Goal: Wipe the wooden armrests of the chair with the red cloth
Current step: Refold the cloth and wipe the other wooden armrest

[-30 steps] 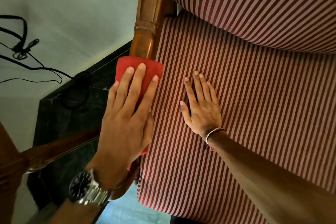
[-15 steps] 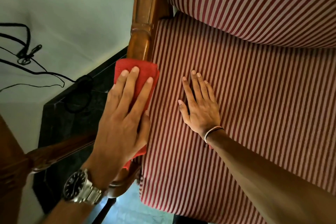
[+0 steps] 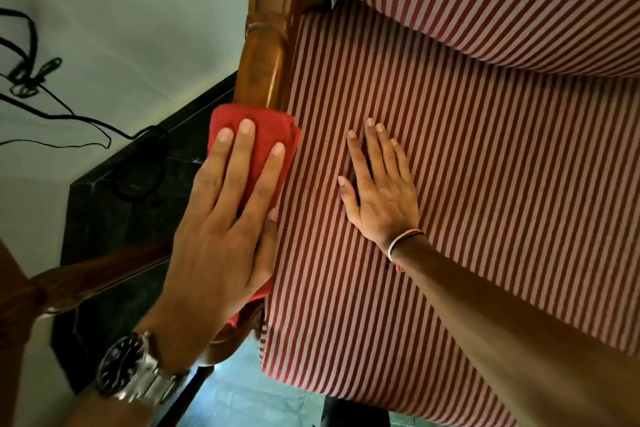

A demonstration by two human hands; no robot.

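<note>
Head view: two hands, one cloth, one armrest in sight.
Folded red cloth [image 3: 266, 135]: lies on the polished brown wooden armrest [image 3: 259, 73].
Left hand [image 3: 221, 229]: flat, fingers spread, pressing the cloth down.
Right hand [image 3: 381, 191]: open, palm down on the red-and-white striped seat cushion [image 3: 485, 184], beside the cloth.

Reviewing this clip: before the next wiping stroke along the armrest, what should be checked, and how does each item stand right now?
1. Red cloth lies on the wooden armrest: ok.
2. Left hand flat on the cloth, fingers spread: ok.
3. Right hand braced flat on the striped seat cushion, off the armrest: ok.
4. Armrest beyond the cloth bare of obstacles: ok.
5. Black cables lie apart from the stroke path: ok.
6. Other armrest wiped: cannot tell.
</note>
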